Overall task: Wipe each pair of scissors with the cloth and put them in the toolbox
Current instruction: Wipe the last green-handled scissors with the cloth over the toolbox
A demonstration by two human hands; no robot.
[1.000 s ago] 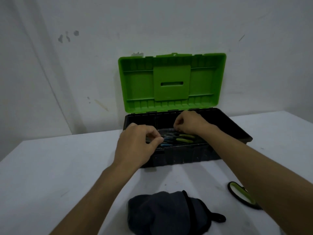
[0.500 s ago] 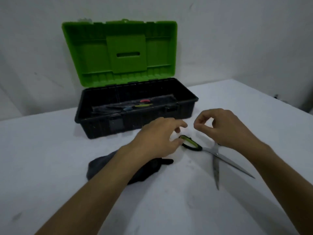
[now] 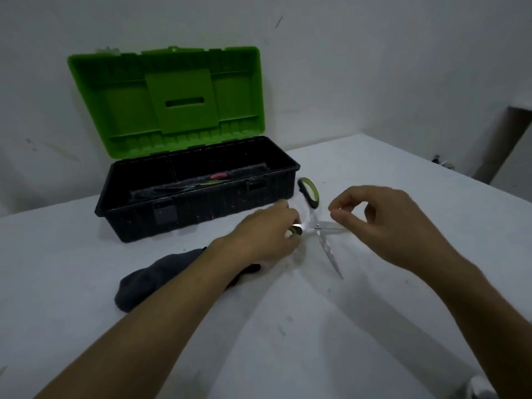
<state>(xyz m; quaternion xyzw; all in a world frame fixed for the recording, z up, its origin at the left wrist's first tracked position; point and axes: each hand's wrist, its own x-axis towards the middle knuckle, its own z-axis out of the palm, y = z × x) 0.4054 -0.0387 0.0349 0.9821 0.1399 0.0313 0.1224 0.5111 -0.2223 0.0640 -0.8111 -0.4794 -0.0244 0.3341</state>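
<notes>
Bench (image 3: 374, 326): matte white, faintly scuffed. Toolbox (image 3: 201, 208) stands at the back left, a ribbed black plastic tub, speckled, its glossy green lid (image 3: 169, 99) propped upright; inside it lie slim tools with red and yellow-green grips, too dark to name. Scissors (image 3: 318, 226) lie just right of the toolbox, splayed wide in an X: bright steel blades, black handle loops lined in lime green. One loop points away toward the toolbox corner; the other sits under your left hand (image 3: 264, 237), whose curled fingers close on it. One blade points toward you, bare on the bench; the other runs right, its tip beneath your right hand (image 3: 385, 226). That hand hovers palm down, thumb and forefinger pinched nearly together just above the blade; contact cannot be told. Cloth (image 3: 155, 280): dark grey, soft, crumpled, lying under your left forearm. Both forearms reach forward, converging.
</notes>
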